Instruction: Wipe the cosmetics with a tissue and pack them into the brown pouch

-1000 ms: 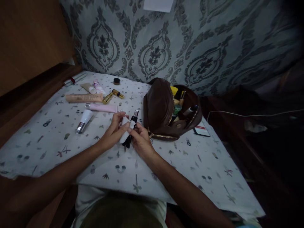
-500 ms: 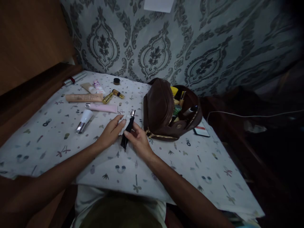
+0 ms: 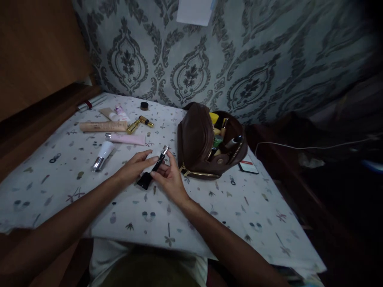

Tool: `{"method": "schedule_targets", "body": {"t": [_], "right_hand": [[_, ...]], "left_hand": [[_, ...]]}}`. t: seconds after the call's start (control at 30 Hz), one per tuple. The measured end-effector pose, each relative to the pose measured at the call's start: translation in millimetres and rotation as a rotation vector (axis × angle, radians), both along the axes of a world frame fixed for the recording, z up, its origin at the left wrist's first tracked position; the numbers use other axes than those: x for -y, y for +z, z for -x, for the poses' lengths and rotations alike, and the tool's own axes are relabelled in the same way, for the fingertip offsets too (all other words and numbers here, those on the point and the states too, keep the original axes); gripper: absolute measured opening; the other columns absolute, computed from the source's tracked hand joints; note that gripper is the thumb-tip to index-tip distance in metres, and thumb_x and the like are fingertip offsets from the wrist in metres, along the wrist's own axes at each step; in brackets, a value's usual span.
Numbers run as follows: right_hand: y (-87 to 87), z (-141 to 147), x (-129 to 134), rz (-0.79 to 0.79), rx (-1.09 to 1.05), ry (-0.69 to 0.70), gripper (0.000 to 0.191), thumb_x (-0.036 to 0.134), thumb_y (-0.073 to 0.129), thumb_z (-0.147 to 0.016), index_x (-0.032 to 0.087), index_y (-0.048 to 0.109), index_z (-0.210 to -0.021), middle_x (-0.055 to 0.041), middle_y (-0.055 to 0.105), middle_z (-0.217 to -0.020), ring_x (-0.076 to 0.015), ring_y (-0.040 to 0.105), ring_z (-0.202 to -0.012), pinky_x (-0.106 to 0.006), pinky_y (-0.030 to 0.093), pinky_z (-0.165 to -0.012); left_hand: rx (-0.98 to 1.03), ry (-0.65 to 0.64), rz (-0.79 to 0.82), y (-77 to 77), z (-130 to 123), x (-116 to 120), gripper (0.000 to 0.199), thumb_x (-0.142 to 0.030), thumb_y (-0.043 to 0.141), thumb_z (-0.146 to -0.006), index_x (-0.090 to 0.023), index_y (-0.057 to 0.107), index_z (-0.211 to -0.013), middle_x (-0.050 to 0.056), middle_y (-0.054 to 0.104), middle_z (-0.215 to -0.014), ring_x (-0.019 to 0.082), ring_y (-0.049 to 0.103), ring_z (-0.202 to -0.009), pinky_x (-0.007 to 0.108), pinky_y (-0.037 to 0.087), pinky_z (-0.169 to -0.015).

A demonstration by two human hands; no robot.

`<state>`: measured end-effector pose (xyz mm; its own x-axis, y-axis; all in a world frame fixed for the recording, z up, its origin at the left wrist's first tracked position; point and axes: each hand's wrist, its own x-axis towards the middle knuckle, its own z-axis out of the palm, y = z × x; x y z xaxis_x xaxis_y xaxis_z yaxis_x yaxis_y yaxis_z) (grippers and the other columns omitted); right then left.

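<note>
My right hand [image 3: 171, 177] is closed on a black tube [image 3: 157, 163] with a silver tip, tilted with its wide flat end toward the lower left. My left hand [image 3: 134, 166] pinches a white wipe [image 3: 152, 159] against the tube's left side. Both hands are over the patterned cloth. Right of them stands an open brown bag [image 3: 196, 139] with cosmetics inside. Left of them lie a white bottle with a silver cap [image 3: 102, 156] and a pink tube [image 3: 128, 138].
Farther left lie a long beige tube [image 3: 103, 126], two small gold-capped bottles [image 3: 139, 124], smaller tubes [image 3: 119, 113] and a dark round jar [image 3: 144, 106]. A phone [image 3: 249, 164] lies right of the bag. Patterned wallpaper rises behind the table.
The black tube has tilted further, its wide end swinging left. My left hand has shifted slightly left and down with the wipe. The whole view has moved a little.
</note>
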<state>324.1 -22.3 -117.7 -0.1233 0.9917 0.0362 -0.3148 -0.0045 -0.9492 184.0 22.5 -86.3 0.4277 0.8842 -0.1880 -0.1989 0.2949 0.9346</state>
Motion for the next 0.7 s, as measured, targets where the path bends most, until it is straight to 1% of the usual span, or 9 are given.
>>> {"method": "schedule_targets", "body": {"t": [0.07, 0.1, 0.23, 0.3, 0.43, 0.5, 0.6, 0.63, 0.7], "right_hand": [[1.6, 1, 1, 0.043, 0.022, -0.014, 0.096, 0.041, 0.085, -0.068, 0.034, 0.029, -0.145, -0.0005, 0.072, -0.102, -0.0195, 0.071, -0.088, -0.033, 0.061, -0.072], [2.7, 1, 1, 0.059, 0.034, -0.017, 0.093, 0.04, 0.086, -0.067, 0.034, 0.032, -0.143, -0.0003, 0.071, -0.101, -0.0193, 0.071, -0.086, -0.032, 0.061, -0.069], [8.6, 2, 5, 0.062, 0.069, -0.034, 0.087, 0.043, 0.086, -0.066, 0.031, 0.039, -0.139, -0.0005, 0.07, -0.101, -0.0191, 0.07, -0.087, -0.034, 0.062, -0.071], [11.2, 2, 6, 0.037, 0.079, -0.046, 0.085, 0.047, 0.084, -0.068, 0.031, 0.041, -0.139, -0.0016, 0.068, -0.105, -0.0185, 0.069, -0.088, -0.033, 0.063, -0.072], [16.5, 1, 7, -0.001, 0.079, -0.091, 0.075, 0.059, 0.073, -0.077, 0.03, 0.045, -0.14, -0.0029, 0.061, -0.105, -0.0168, 0.065, -0.085, -0.031, 0.063, -0.064], [21.9, -2, 9, -0.013, 0.07, -0.097, 0.067, 0.061, 0.069, -0.08, 0.03, 0.048, -0.136, -0.0025, 0.059, -0.102, -0.0167, 0.064, -0.084, -0.03, 0.063, -0.062], [41.0, -12, 15, -0.076, 0.09, -0.079, 0.049, 0.058, 0.069, -0.082, 0.028, 0.058, -0.119, -0.0019, 0.061, -0.097, -0.0174, 0.065, -0.084, -0.031, 0.063, -0.065], [51.6, -18, 18, -0.115, 0.13, -0.087, 0.042, 0.055, 0.07, -0.082, 0.026, 0.061, -0.112, -0.0021, 0.063, -0.096, -0.0179, 0.065, -0.084, -0.031, 0.062, -0.067], [79.5, -34, 22, -0.218, 0.272, -0.154, 0.032, 0.049, 0.073, -0.083, 0.023, 0.065, -0.1, -0.0027, 0.065, -0.093, -0.0187, 0.066, -0.085, -0.033, 0.061, -0.073]], "left_hand": [[0.012, -0.094, -0.034, 1.1, 0, 1, 0.052, -0.049, 0.084, -0.069, -0.017, 0.071, -0.108, 0.002, 0.07, -0.08, 0.015, 0.062, -0.062, 0.024, 0.05, -0.054], [0.014, -0.104, -0.048, 2.2, 0, 1, 0.052, -0.049, 0.083, -0.07, -0.017, 0.07, -0.109, 0.002, 0.071, -0.08, 0.015, 0.062, -0.061, 0.024, 0.049, -0.052], [0.027, -0.025, -0.072, 8.1, -1, 3, 0.048, -0.045, 0.085, -0.068, -0.016, 0.07, -0.102, 0.004, 0.073, -0.088, 0.015, 0.064, -0.068, 0.022, 0.051, -0.058], [0.023, -0.016, -0.071, 10.7, -1, 3, 0.048, -0.045, 0.086, -0.067, -0.015, 0.069, -0.1, 0.004, 0.073, -0.087, 0.015, 0.063, -0.067, 0.022, 0.05, -0.058], [0.011, -0.026, -0.079, 14.2, -2, 4, 0.05, -0.046, 0.088, -0.064, -0.015, 0.069, -0.099, 0.003, 0.072, -0.08, 0.012, 0.059, -0.06, 0.021, 0.046, -0.054], [0.019, 0.014, -0.071, 16.8, -2, 5, 0.05, -0.045, 0.089, -0.062, -0.015, 0.069, -0.097, 0.003, 0.073, -0.081, 0.012, 0.059, -0.06, 0.021, 0.047, -0.056], [0.055, 0.127, -0.01, 24.2, -2, 7, 0.052, -0.044, 0.09, -0.06, -0.017, 0.068, -0.099, 0.002, 0.073, -0.081, 0.014, 0.063, -0.066, 0.022, 0.051, -0.061], [0.065, 0.171, 0.009, 27.4, -2, 7, 0.053, -0.043, 0.09, -0.059, -0.018, 0.068, -0.1, 0.001, 0.072, -0.079, 0.014, 0.064, -0.067, 0.021, 0.051, -0.061], [0.07, 0.256, 0.045, 33.6, 0, 8, 0.051, -0.042, 0.091, -0.057, -0.019, 0.068, -0.096, -0.001, 0.07, -0.075, 0.014, 0.064, -0.067, 0.021, 0.051, -0.059]]}}
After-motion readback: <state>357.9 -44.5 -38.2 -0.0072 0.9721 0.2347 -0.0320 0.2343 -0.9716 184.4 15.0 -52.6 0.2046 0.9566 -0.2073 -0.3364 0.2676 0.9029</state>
